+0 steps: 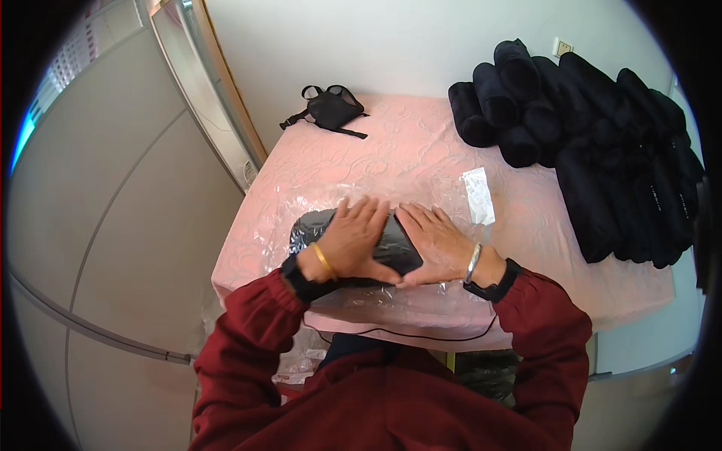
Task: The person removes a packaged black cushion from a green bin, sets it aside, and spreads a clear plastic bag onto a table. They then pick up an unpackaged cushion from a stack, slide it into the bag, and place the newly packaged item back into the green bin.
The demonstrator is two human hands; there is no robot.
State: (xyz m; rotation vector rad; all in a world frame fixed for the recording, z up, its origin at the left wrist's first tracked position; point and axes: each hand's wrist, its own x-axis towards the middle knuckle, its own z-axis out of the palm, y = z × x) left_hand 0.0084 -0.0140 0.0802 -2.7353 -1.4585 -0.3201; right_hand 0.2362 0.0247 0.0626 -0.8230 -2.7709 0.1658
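A black rolled bundle point(311, 227) lies lengthwise inside a clear plastic bag point(361, 194) near the table's front edge. Both my palms press down on it through the film. My left hand point(352, 240) lies flat over its middle, fingers pointing away from me. Across its right part rests my right hand point(436, 244), fingers stretched out too. The thumbs come close together near the bundle's front side. Loose film spreads around the bundle on all sides. A white label point(478, 195) shows at the bag's right end. Most of the bundle's right half is hidden under my hands.
Black cylindrical rolls point(519, 105) are piled at the table's right, several deep. A small black strapped pouch point(331, 109) lies at the back left. Pink cloth point(406, 124) covers the table. A thin black cable point(421, 336) hangs along the front edge. Grey panels point(105, 203) stand left.
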